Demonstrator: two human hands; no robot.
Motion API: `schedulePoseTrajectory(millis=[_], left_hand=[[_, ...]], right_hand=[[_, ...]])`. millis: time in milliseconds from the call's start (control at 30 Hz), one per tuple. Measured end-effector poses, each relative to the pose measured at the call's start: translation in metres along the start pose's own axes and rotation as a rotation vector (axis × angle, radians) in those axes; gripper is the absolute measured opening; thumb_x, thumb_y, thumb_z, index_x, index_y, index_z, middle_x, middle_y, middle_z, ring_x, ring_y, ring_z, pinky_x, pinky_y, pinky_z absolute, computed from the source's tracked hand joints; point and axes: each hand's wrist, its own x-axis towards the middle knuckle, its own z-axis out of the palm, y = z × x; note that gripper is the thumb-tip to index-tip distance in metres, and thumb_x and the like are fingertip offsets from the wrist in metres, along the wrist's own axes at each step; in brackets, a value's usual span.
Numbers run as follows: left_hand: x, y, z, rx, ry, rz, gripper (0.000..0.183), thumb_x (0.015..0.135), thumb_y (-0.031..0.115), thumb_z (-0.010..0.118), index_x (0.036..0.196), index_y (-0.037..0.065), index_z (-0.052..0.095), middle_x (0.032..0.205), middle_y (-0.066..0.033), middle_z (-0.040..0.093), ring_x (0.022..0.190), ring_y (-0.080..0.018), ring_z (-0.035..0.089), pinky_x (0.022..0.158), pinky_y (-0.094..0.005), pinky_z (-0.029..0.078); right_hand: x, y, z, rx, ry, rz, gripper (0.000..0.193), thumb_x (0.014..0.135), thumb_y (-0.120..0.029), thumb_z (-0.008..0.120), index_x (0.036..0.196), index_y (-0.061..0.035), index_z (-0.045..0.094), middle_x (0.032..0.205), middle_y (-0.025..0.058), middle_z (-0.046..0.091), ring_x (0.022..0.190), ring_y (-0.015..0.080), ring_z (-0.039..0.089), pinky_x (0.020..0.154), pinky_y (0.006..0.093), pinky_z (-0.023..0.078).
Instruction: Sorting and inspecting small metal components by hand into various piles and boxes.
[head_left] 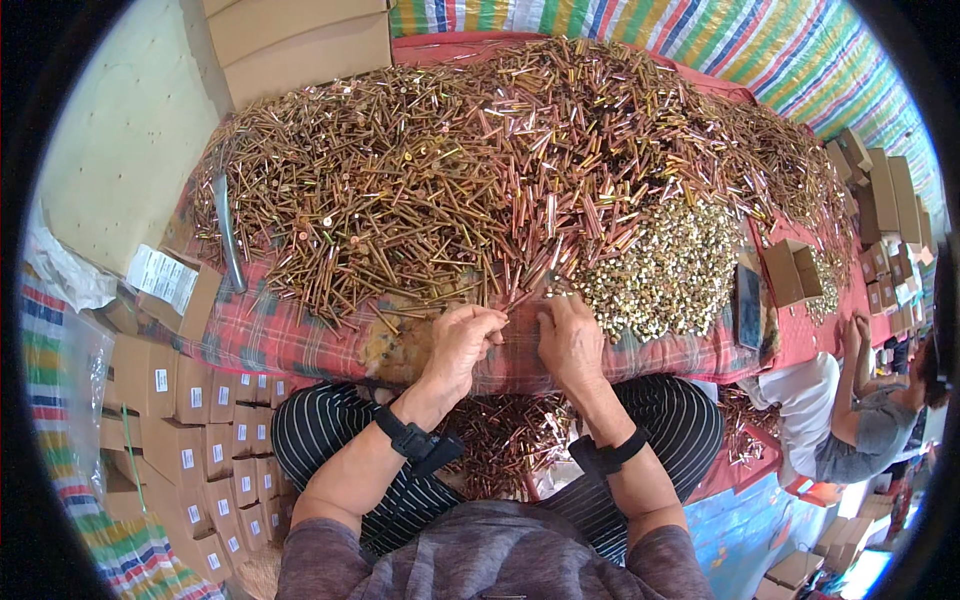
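Note:
At the near edge of a cloth-covered table, my left hand (464,343) is closed in a pinch. A thin reddish metal rod (519,299) shows right by its fingertips; whether they grip it I cannot tell. My right hand (571,341) is closed, fingers curled at the near left edge of a heap of small gold and silvery nuts (665,265); anything in its fingers is hidden. Beyond my hands lie copper-pink metal tubes (560,215) in a big pile. Long gold-coloured bolts (370,220) are heaped to the left.
A curved metal bar (229,235) and an open carton (180,290) are at the left. Stacked labelled boxes (205,440) stand below them. A dark flat object (748,305) and a small open box (791,272) lie right. More tubes (510,430) lie between my legs. A co-worker (850,410) sits at the right.

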Motion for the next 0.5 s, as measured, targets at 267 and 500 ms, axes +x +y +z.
schedulePoseTrajectory(millis=[267, 500], left_hand=[[-0.003, 0.005, 0.003, -0.014, 0.02, -0.001, 0.013, 0.081, 0.008, 0.055, 0.087, -0.002, 0.061, 0.066, -0.0036, 0.056, 0.048, -0.0031, 0.039, 0.043, -0.0163, 0.028], [-0.002, 0.005, 0.0, -0.04, -0.001, -0.005, 0.011, 0.081, 0.005, 0.055, 0.088, -0.002, 0.06, 0.066, -0.0039, 0.056, 0.049, -0.0032, 0.04, 0.043, -0.0162, 0.03]], right_hand=[[0.012, 0.01, 0.005, -0.211, 0.105, -0.055, 0.008, 0.073, -0.001, 0.058, 0.08, -0.003, 0.055, 0.081, 0.0137, 0.055, 0.077, 0.0305, 0.055, 0.069, 0.0392, 0.045], [0.008, 0.007, -0.003, -0.263, 0.039, -0.048, 0.012, 0.073, 0.001, 0.055, 0.084, -0.003, 0.056, 0.079, 0.0139, 0.055, 0.077, 0.0305, 0.055, 0.069, 0.0386, 0.045]])
